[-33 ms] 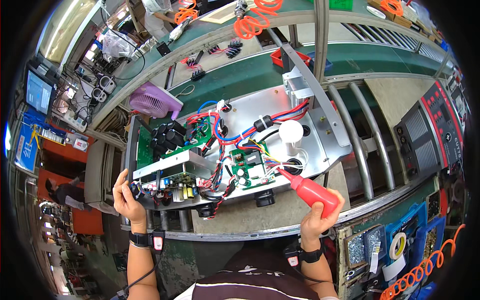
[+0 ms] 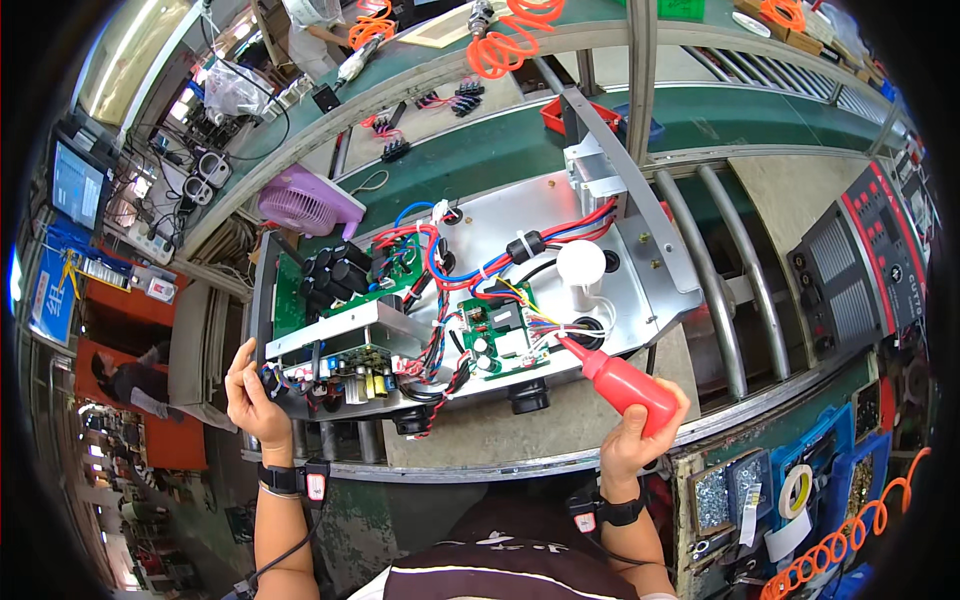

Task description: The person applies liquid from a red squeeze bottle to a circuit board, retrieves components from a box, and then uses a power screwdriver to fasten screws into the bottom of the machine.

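The person is standing at a bench with an opened metal chassis (image 2: 640, 270) lying in front of them, its boards and wiring exposed. The right hand (image 2: 640, 430) is gripping a red squeeze bottle (image 2: 625, 385), fingers wrapped tight around its body, just off the chassis's near right edge. The bottle is tilting up and to the left, and its nozzle tip is pointing at a bundle of coloured wires (image 2: 545, 325) beside a small green board (image 2: 490, 340) in the middle of the chassis; I cannot tell whether the tip is touching them. The left hand (image 2: 255, 395) is resting against the chassis's near left corner, fingers loosely open and thumb up along the edge, not closing on anything, next to a row of small capacitors (image 2: 365, 380). A larger green board (image 2: 385, 265) with black cylinders (image 2: 335, 275) is sitting at the chassis's far left. Red and blue cables (image 2: 480, 275) are looping across the chassis's middle, and a white knob (image 2: 580, 265) is standing just right of them. A purple fan (image 2: 305, 205) is lying beyond the chassis's far left corner. A black and red panel (image 2: 860, 270) is sitting well to the right of the chassis. An orange coiled hose (image 2: 510, 45) is hanging far behind it.
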`<state>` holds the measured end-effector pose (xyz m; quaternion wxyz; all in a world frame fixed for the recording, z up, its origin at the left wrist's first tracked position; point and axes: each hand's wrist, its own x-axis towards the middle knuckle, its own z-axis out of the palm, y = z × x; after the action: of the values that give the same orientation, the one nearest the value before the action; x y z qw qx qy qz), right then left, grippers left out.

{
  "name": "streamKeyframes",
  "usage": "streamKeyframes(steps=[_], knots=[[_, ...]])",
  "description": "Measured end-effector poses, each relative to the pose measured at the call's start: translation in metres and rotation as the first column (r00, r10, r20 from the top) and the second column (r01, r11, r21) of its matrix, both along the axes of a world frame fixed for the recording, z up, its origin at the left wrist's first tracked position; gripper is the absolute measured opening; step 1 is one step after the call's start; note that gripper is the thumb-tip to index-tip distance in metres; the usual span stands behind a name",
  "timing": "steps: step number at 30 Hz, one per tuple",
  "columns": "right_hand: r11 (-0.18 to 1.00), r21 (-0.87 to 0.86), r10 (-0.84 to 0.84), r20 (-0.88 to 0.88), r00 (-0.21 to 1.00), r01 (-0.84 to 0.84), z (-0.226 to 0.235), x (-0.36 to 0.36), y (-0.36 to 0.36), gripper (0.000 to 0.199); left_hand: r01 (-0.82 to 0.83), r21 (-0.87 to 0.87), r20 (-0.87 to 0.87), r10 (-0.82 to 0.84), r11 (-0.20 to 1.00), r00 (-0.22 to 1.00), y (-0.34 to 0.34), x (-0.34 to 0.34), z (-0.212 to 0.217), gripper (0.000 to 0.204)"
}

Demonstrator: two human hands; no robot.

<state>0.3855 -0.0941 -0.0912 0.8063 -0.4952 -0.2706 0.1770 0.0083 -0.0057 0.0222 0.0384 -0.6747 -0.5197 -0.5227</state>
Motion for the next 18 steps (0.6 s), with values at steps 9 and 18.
streamKeyframes(steps=[9, 18], knots=[[0.999, -0.026, -0.021, -0.032, 0.999, 0.020, -0.003, -0.010, 0.014, 0.051, 0.005, 0.009, 0.007, -0.005, 1.000, 1.000, 0.002, -0.001, 0.000, 0.018], [1.000, -0.019, -0.007, 0.006, 1.000, 0.007, 0.001, -0.018, 0.014, 0.053, -0.012, 0.023, -0.012, 0.013, 1.000, 1.000, 0.002, 0.000, 0.000, 0.018]])
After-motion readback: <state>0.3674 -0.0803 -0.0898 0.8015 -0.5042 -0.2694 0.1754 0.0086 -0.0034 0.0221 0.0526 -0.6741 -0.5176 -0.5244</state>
